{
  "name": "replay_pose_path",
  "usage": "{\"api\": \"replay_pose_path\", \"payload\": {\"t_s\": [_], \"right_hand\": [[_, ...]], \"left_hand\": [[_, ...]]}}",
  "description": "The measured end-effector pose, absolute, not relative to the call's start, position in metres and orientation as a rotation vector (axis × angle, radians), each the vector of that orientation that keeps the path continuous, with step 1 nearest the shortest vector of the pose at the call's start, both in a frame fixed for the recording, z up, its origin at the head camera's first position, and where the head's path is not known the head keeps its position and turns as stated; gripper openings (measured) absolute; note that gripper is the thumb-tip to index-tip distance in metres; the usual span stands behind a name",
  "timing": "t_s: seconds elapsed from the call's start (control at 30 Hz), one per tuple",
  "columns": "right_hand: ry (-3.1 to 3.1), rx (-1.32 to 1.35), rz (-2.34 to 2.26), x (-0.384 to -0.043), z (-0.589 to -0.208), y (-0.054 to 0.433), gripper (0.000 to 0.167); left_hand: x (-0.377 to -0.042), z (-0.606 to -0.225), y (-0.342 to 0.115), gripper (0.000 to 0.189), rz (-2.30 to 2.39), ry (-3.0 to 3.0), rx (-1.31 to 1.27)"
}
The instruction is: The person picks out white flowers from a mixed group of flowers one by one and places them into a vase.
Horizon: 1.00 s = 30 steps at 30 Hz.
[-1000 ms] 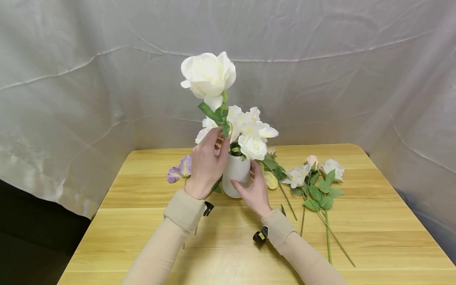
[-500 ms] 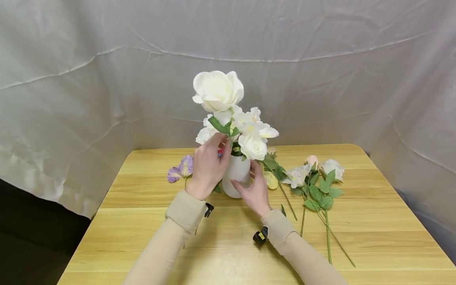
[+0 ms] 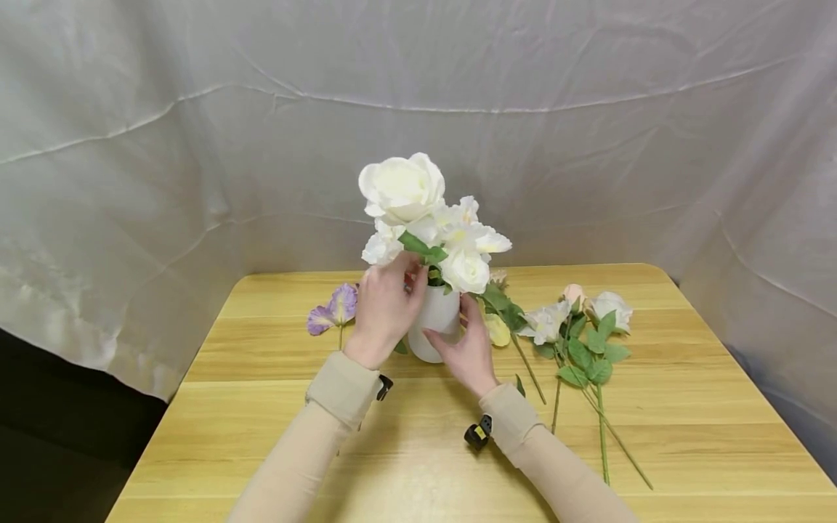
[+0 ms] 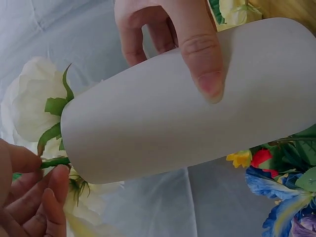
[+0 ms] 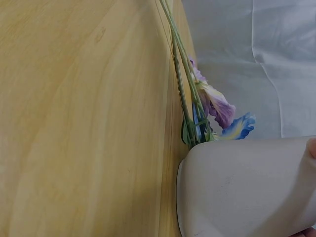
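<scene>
A white vase (image 3: 434, 319) stands upright on the wooden table, with several white flowers (image 3: 466, 269) in its mouth. My right hand (image 3: 467, 352) grips its right side; in the left wrist view the thumb (image 4: 210, 79) lies along the wall. At the left of the mouth, my left hand (image 3: 387, 309) pinches the green stem (image 4: 55, 162) of a large white rose (image 3: 402, 190). That bloom rises above the others, its leaves (image 3: 423, 249) just over my left fingers. The stem's lower end is hidden at the vase mouth.
Left of the vase lies a purple iris (image 3: 333, 311), with a blue iris (image 4: 284, 190) near it. A yellow flower (image 3: 497, 330) lies on the right, then a white flower (image 3: 548, 323) and a white rose (image 3: 611, 311) with long stems. A grey curtain (image 3: 523, 145) hangs behind the table.
The large white rose has come down and slightly right toward the vase, my left hand lowering with its stem. My right hand and the vase have stayed in place.
</scene>
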State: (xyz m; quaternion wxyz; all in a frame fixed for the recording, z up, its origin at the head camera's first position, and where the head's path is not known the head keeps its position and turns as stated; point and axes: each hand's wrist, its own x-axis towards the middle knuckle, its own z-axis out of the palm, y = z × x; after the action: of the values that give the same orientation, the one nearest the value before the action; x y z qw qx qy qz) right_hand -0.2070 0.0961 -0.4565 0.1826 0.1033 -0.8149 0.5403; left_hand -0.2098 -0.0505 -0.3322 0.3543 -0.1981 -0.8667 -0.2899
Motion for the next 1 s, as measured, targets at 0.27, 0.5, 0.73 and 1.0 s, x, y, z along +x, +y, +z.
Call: {"api": "replay_pose_path", "payload": {"t_s": [0.27,0.5,0.73,1.0], "right_hand": [[-2.299,0.285,1.535,-0.207,-0.458,0.096,0.085],[-2.281,0.293,1.539,-0.207,-0.456,0.096,0.083],[-2.286,0.289,1.521,-0.206,-0.455,0.096,0.084],[-2.287,0.28,1.53,-0.206,-0.455,0.095,0.084]], "left_hand": [[-0.209,-0.337,-0.054,0.027,-0.804,-2.176,-0.529],[-0.205,-0.334,-0.055,0.021,-0.936,-2.078,-0.547],[-0.205,-0.326,-0.055,0.021,-0.986,-1.965,-0.555],[-0.207,-0.327,-0.055,0.019,-0.963,-2.038,-0.524]]}}
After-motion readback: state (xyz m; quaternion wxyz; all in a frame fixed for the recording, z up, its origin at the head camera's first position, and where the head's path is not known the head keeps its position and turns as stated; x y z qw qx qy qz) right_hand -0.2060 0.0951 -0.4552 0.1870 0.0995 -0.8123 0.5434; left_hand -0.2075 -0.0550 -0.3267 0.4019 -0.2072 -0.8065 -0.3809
